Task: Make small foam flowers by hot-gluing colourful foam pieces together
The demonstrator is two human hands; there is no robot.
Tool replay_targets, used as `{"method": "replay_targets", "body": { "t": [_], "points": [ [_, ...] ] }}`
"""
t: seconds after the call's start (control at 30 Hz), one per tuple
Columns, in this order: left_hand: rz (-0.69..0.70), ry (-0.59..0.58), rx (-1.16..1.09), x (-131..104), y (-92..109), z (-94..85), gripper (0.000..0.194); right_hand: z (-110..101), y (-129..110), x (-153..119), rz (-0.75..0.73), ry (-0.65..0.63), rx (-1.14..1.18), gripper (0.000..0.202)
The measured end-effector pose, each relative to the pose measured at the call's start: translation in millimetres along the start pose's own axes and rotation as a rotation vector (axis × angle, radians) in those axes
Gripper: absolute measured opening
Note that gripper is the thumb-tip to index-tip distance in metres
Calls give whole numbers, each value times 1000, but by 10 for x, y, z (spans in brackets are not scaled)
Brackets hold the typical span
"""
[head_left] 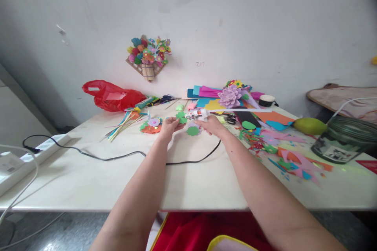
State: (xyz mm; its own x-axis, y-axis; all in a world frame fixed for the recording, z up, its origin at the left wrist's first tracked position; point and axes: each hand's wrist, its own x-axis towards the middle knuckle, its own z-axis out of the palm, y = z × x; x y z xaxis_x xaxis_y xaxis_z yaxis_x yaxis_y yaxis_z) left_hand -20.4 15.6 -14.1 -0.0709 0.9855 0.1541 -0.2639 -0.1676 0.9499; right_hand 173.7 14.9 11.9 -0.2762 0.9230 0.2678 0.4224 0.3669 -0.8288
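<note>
Closed around a white hot glue gun (201,115), my right hand (214,125) points its nozzle to the left. A long white glue stick (241,110) sticks out of the gun's back end. Between the fingers of my left hand (171,126) is a green foam flower (181,117), close to the nozzle; whether the two touch I cannot tell. Another green scalloped foam piece (193,130) lies on the table just below the gun. Left of my left hand lie an orange foam flower (153,130) and a lilac one (154,122).
A black cord (108,159) crosses the table from a white power strip (55,141). Foam scraps (294,160) and a glass jar (344,141) occupy the right side. A red plastic bag (113,96) and thin strips (123,125) lie left. A flower basket (148,57) hangs on the wall.
</note>
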Motion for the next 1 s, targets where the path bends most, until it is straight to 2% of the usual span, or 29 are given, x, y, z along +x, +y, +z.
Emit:
{"method": "replay_targets", "body": {
  "t": [1.0],
  "points": [
    [10,-1,3,22,-21,-17,17,-5,-23,-8,14,-3,-24,35]
  ]
}}
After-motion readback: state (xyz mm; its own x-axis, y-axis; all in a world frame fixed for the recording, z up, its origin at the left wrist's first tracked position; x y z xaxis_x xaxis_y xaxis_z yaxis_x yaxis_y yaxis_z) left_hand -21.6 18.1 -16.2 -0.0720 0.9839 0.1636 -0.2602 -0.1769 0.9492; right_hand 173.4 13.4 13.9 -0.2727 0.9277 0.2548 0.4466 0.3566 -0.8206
